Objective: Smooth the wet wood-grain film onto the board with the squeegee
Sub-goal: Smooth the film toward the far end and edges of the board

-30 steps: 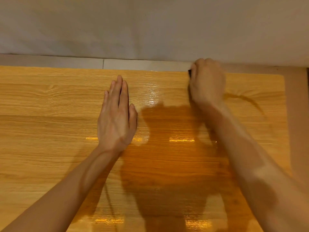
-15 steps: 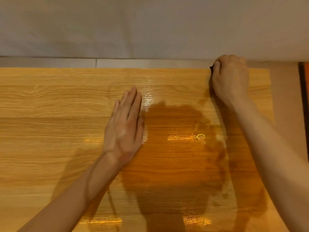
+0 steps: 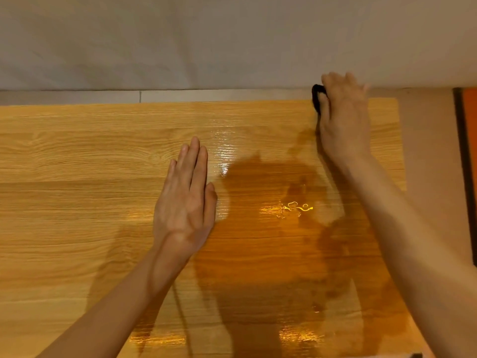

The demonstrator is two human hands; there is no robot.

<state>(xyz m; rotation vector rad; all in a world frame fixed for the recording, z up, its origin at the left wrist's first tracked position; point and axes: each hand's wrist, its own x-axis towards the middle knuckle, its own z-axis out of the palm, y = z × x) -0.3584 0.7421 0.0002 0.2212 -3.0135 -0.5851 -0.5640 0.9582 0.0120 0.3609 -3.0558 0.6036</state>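
Head view: right hand (image 3: 343, 120), gripping the black squeegee (image 3: 317, 98), stays at the film's (image 3: 77, 202) far edge; left hand (image 3: 184, 200), fingers straight, still presses flat mid-board.

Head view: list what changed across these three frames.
The right hand, gripping the black squeegee, slid rightward along the far edge of the wood-grain film, nearing its right corner. The left hand drew back slightly toward the person. It stayed flat, pressing the film; the grip on the squeegee is unchanged.
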